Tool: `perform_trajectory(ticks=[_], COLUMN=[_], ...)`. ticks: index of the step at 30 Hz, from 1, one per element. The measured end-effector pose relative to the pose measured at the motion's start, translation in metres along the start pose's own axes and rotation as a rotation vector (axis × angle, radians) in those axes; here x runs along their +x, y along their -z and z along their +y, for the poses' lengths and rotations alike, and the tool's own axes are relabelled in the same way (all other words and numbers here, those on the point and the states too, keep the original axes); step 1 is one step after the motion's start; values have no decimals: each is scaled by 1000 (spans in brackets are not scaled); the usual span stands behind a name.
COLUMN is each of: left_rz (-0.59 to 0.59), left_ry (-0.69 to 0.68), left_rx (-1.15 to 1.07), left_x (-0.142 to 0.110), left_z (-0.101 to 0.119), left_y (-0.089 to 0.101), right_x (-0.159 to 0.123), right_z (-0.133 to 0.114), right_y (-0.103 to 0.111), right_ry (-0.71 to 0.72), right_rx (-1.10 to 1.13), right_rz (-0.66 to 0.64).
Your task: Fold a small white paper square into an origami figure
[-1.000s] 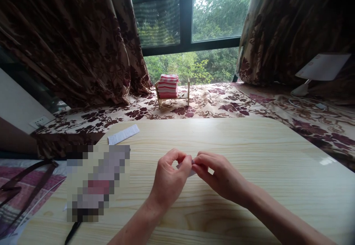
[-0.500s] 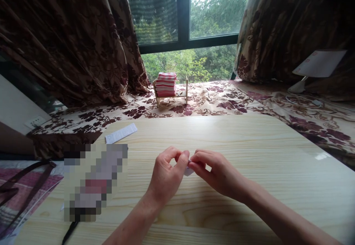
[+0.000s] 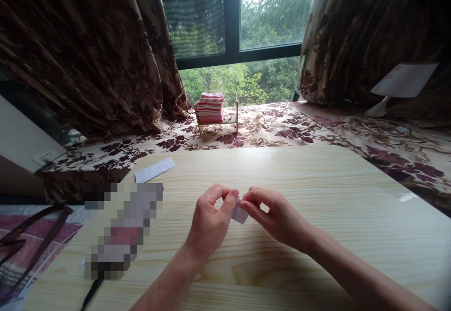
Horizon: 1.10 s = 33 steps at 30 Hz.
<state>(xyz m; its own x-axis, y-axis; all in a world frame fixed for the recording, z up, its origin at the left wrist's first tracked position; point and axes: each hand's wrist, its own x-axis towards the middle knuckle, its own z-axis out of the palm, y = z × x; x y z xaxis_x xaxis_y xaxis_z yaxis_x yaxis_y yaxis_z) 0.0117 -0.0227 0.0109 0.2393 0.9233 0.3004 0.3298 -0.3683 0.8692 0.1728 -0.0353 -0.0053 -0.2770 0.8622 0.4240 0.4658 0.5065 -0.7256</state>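
Both of my hands meet over the middle of a pale wooden table (image 3: 317, 179). My left hand (image 3: 209, 224) and my right hand (image 3: 276, 217) each pinch a small folded piece of white paper (image 3: 240, 214) between thumb and fingertips, just above the tabletop. The paper hangs down between the two pinches, and part of it is hidden by my fingers.
A white paper strip (image 3: 154, 169) lies at the table's far left. A blurred-out patch (image 3: 121, 229) covers something at the left. On the floral-cloth sill behind stand a small wooden rack of striped cloths (image 3: 211, 109) and a white lamp (image 3: 401, 83). Dark straps (image 3: 31, 231) lie at the far left.
The paper has turned and now hangs more in view between my fingertips. My hands stayed in about the same place, and the view has shifted slightly.
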Motion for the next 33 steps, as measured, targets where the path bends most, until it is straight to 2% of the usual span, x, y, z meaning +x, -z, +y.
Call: perform_trajectory(ticks=[7, 12, 16, 18, 25, 29, 31, 33], left_rz=[-54, 4, 3, 4, 3, -15, -6, 17], left_ry=[88, 12, -72, -72, 149, 356, 395, 377], left_rx=[-67, 38, 67, 58, -180, -323, -372, -397], left_x=[-1, -2, -3, -3, -2, 0, 0, 0], left_z=[5, -1, -5, -5, -1, 1, 1, 1], left_y=[0, -1, -3, -4, -5, -6, -6, -7], right_x=[4, 6, 6, 7, 6, 6, 6, 6], right_z=[-3, -1, 0, 0, -1, -1, -1, 0], right_y=[4, 9, 14, 14, 12, 12, 11, 11], right_ry=[-95, -65, -14, 9, 16, 8, 3, 1], right_rx=[67, 108, 124, 126, 123, 131, 141, 144], right_rz=[183, 125, 134, 140, 149, 147, 152, 156])
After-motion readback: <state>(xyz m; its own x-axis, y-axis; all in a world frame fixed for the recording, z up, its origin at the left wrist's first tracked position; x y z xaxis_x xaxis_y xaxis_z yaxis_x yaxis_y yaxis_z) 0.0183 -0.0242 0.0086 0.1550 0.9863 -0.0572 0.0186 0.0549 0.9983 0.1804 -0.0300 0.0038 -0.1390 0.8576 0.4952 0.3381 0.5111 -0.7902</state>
